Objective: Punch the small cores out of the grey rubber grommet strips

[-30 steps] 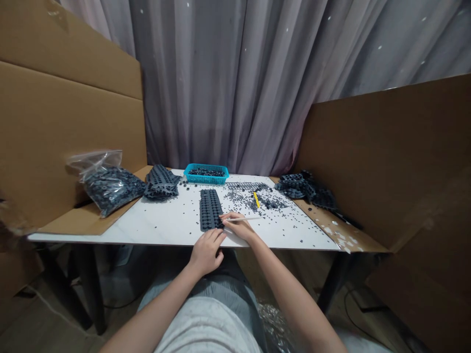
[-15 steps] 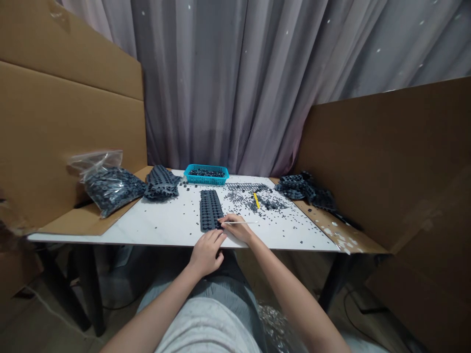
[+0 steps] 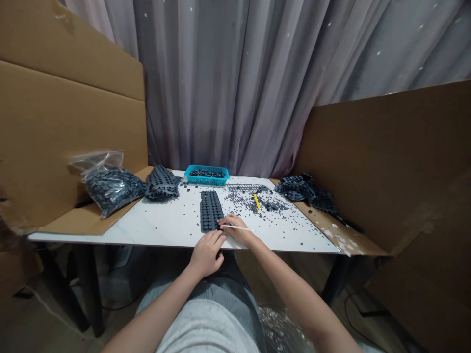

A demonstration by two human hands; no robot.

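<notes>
A dark grey moulded sheet with rows of round and square pads lies lengthwise on the white table. My right hand is over its near right corner, pinching a thin white stick; the stick's tip is hidden at my fingertips. My left hand rests at the table's front edge, its fingers stretched towards the sheet's near end and its thumb apart. I cannot tell whether those fingertips press on the sheet. Small dark pieces are scattered to the right, around a yellow strip.
A blue basket of dark pieces stands at the back. Left of it are stacked dark sheets and a filled clear bag. More sheets are heaped at the right. Cardboard walls flank the table; a perforated sheet lies behind.
The white stick has tilted, its right end now lower and nearer to me. My right hand has shifted only slightly, and my left hand has stayed in place.
</notes>
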